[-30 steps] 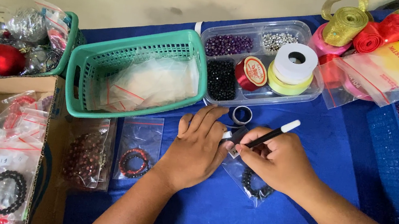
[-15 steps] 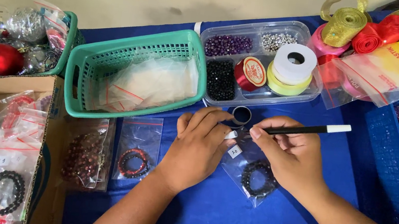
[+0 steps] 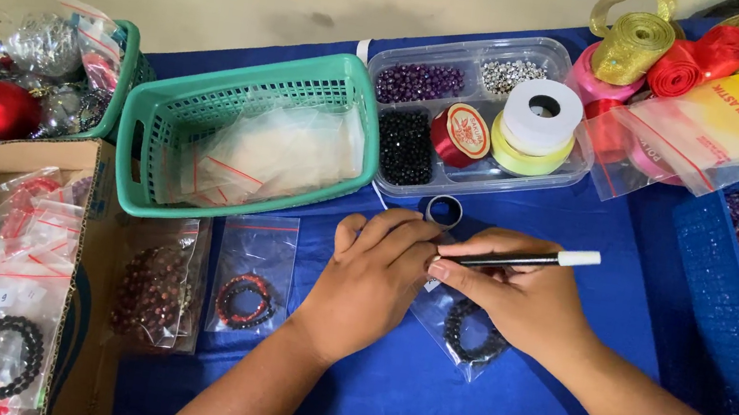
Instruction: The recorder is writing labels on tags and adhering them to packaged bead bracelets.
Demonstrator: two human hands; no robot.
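The small clear bag (image 3: 465,336) holding a dark bead bracelet lies flat on the blue cloth under both hands, the left hand (image 3: 376,280) with fingers together pinning its top steady just beside the right hand (image 3: 524,299), whose fingers clamp a black pen (image 3: 529,259) aimed at the bag's white label.

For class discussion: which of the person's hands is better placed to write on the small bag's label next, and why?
Probably the right hand: it already grips the black pen, its tip end beside the clear bag. The left hand lies flat, pressing the bag down.
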